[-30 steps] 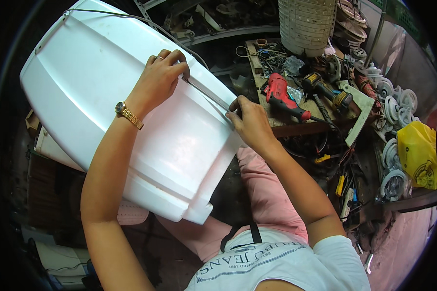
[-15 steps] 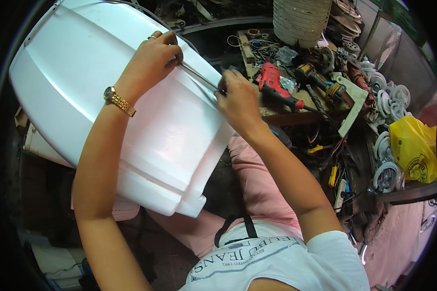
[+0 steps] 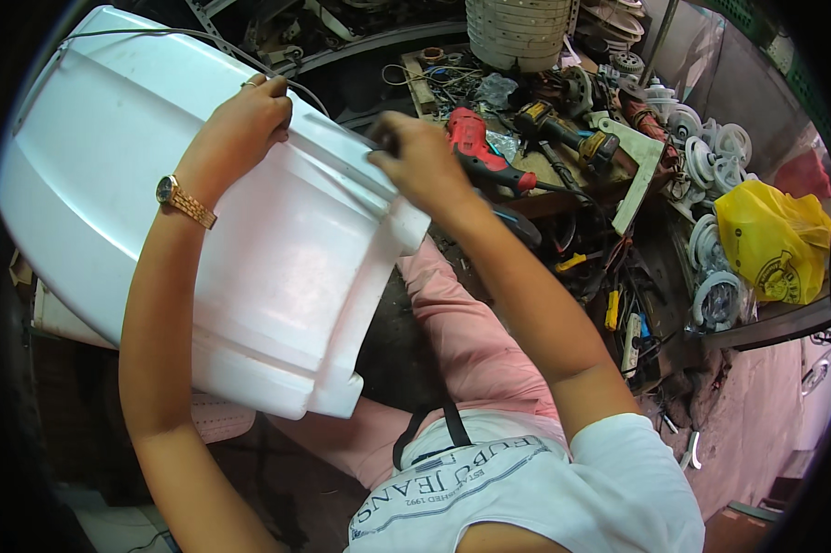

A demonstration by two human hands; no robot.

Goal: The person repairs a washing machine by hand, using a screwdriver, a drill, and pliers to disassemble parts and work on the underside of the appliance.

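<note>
A large white molded plastic panel lies tilted in front of me, a cable across its upper part. A thin metal strip runs along its upper right edge. My left hand, with a ring and gold watch, has curled fingers at that edge, closed on the strip; the fingertips are partly hidden. My right hand is closed at the strip farther right, its upper fingers dark and slightly blurred. Just beyond it lies a red and black power drill.
The cluttered workbench holds a yellow-black power tool, a pale angled bracket, small parts and a white bucket. White wheels and a yellow bag are at right; tools hang below the bench. My legs are under the panel.
The view has shifted, moving everything leftward and somewhat up in the picture. My right hand has moved upward along the panel's edge, and more of the panel's right corner shows below it.
</note>
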